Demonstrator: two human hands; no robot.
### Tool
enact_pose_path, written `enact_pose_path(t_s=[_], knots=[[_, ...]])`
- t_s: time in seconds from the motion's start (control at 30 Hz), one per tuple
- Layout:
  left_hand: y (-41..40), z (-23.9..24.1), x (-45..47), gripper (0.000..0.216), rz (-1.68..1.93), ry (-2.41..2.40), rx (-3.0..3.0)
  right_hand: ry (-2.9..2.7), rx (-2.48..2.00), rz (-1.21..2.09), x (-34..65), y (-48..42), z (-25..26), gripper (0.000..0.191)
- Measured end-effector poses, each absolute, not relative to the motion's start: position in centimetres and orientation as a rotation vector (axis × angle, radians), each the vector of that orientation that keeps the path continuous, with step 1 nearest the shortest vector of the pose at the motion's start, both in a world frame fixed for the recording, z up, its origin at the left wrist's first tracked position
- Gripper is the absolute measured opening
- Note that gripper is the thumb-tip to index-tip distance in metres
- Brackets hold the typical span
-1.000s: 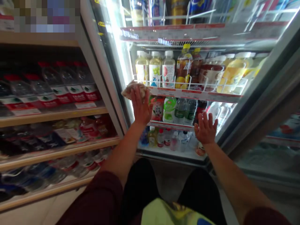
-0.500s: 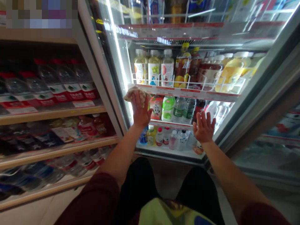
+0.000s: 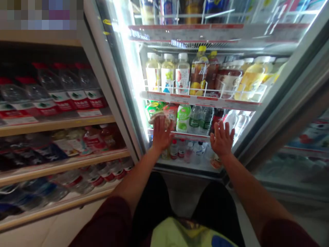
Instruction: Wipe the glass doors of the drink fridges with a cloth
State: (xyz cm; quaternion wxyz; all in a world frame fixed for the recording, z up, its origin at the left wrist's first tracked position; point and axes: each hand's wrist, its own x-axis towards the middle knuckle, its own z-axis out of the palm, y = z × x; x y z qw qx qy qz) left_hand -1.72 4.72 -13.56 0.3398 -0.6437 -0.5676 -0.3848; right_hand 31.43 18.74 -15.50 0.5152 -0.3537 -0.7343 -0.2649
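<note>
My left hand [image 3: 161, 136] presses a pale, crumpled cloth [image 3: 155, 118] against the glass door of a lit drinks cooler, its fingers spread over it. Behind the cloth, green and red labelled bottles on a lower shelf are partly hidden. My right hand [image 3: 221, 140] is open, palm toward the glass and fingers apart, and seems to rest on it in front of the lower shelves. Nothing is in that hand. Next to it, a clear bottle with a green label [image 3: 206, 120] stands behind the glass.
Open shelves of red-capped bottles [image 3: 64, 92] stand at the left, beside the cooler's metal frame [image 3: 110, 89]. At the right is another glass-fronted section [image 3: 303, 161]. Below are my dark-clad knees [image 3: 154, 195] and something yellow-green [image 3: 167, 233] at my lap.
My left hand and the cloth have moved down and slightly right over the glass, uncovering the green label at the shelf's left end. My right hand stays nearly in place.
</note>
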Motion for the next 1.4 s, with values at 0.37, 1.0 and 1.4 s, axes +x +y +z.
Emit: enact_pose_path(t_s=[0.37,1.0,1.4], knots=[[3.4,-20.2,1.8,0.053,-0.858,-1.591,-1.791,-1.771,-0.904,-0.676,30.9,18.2,-15.1,0.06],[6.6,-10.1,3.0,0.054,-0.875,-1.32,-1.892,-1.594,-0.733,-0.776,28.6,16.2,1.6,0.063],[6.8,-4.2,2.5,0.059,-0.866,-1.292,-1.848,-1.728,-0.737,-0.75,27.3,18.4,4.5,0.068]])
